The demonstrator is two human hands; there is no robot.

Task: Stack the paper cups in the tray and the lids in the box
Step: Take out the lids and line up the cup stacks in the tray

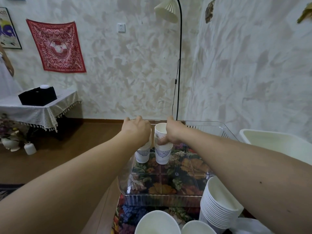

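Left hand [137, 130] grips left cup stack [143, 153], right hand [173, 132] grips right cup stack [162, 146]; both upright in clear tray [162, 196].

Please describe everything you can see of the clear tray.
The tray is clear plastic, rectangular, with low ribbed walls and a base divided into squares. It lies flat on a floral cloth, which shows through it. Two upright stacks of paper cups stand at its far left: the left hand grips one stack, the right hand the other.
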